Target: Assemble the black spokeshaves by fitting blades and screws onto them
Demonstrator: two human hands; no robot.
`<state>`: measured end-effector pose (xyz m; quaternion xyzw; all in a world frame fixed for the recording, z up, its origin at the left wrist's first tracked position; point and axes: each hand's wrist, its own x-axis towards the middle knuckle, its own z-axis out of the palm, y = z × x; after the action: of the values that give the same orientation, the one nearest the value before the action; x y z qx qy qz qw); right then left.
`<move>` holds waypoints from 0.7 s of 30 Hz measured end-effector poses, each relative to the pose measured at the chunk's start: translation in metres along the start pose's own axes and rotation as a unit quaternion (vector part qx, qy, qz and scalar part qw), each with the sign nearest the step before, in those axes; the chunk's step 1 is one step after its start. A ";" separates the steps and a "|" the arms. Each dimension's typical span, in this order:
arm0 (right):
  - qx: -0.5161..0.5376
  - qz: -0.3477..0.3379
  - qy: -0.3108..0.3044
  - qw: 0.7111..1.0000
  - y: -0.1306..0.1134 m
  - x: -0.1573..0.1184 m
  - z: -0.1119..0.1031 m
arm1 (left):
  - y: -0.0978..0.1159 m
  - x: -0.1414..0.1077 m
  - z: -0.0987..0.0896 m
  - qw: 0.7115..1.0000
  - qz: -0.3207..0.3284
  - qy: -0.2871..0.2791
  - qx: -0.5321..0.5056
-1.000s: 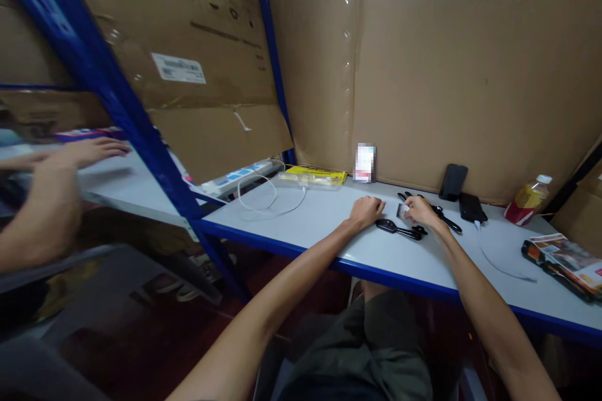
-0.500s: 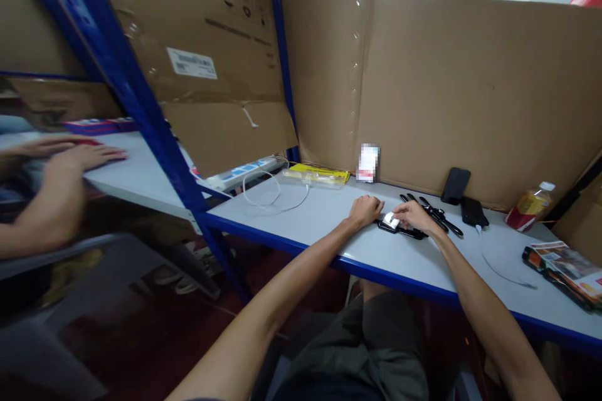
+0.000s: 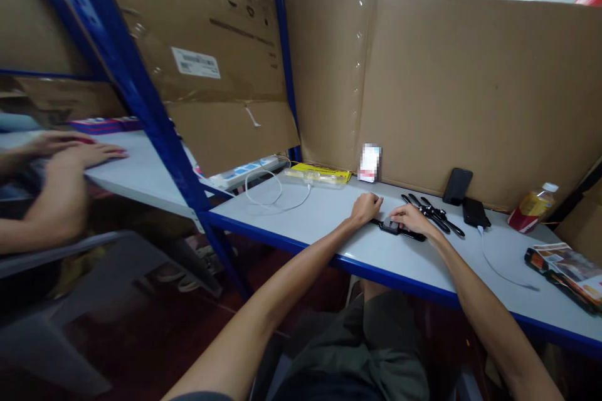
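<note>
A black smartwatch with its strap laid out lies near the front edge of the grey table. My left hand is closed at the left end of the strap, which disappears under it. The fingers of my right hand are pinched together at the right side of the square watch face, hiding part of it. Whether a small thing is between these fingertips is too small to tell. Behind my right hand, several black watch straps lie side by side.
Two black phones, one leaning and one flat with a white cable, are at the right. Beyond stand a drink bottle and packaging. Cardboard walls the back. A co-worker's hands rest on the left table.
The watch face, bright white before, now looks dark grey, and more of the strap shows at its left. Both my hands have kept nearly the same place.
</note>
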<state>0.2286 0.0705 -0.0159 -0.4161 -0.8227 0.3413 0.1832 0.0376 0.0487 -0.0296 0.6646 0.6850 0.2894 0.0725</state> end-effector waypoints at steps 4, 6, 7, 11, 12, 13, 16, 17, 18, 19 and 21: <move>0.003 -0.012 0.000 1.000 -0.004 -0.003 -0.001 | -0.004 0.008 0.001 1.000 -0.027 -0.006 -0.015; -0.003 -0.007 0.005 1.000 -0.005 -0.004 0.000 | -0.004 0.009 0.001 0.999 -0.032 -0.008 -0.012; -0.005 0.003 0.002 1.000 -0.005 -0.004 0.000 | -0.003 0.008 0.001 0.999 -0.032 -0.009 -0.009; -0.009 0.032 -0.034 0.999 -0.003 -0.005 0.002 | 0.003 -0.004 -0.002 1.000 0.008 -0.020 0.008; -0.008 0.029 -0.037 0.999 -0.002 -0.005 0.003 | 0.003 -0.008 -0.004 0.999 0.034 -0.033 0.022; -0.006 0.022 -0.038 0.999 -0.001 -0.005 0.003 | 0.003 -0.013 -0.006 0.997 0.058 -0.044 0.037; 0.000 -0.002 -0.034 0.999 0.001 -0.003 0.004 | -0.005 -0.030 -0.014 0.984 0.135 -0.077 0.088; 0.001 -0.005 -0.034 0.999 0.001 -0.003 0.004 | -0.008 -0.035 -0.016 0.977 0.164 -0.084 0.109; 0.004 -0.003 -0.034 0.999 0.000 -0.002 0.004 | -0.011 -0.040 -0.018 0.970 0.183 -0.092 0.130; 0.008 0.002 -0.034 0.999 -0.001 -0.002 0.004 | -0.013 -0.045 -0.019 0.967 0.184 -0.093 0.148; 0.019 0.012 -0.032 0.999 -0.003 -0.002 0.004 | -0.014 -0.051 -0.019 0.965 0.170 -0.096 0.174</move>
<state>0.2259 0.0660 -0.0172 -0.4117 -0.8162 0.3722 0.1606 0.0214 -0.0046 -0.0349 0.7985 0.5913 0.1091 -0.0292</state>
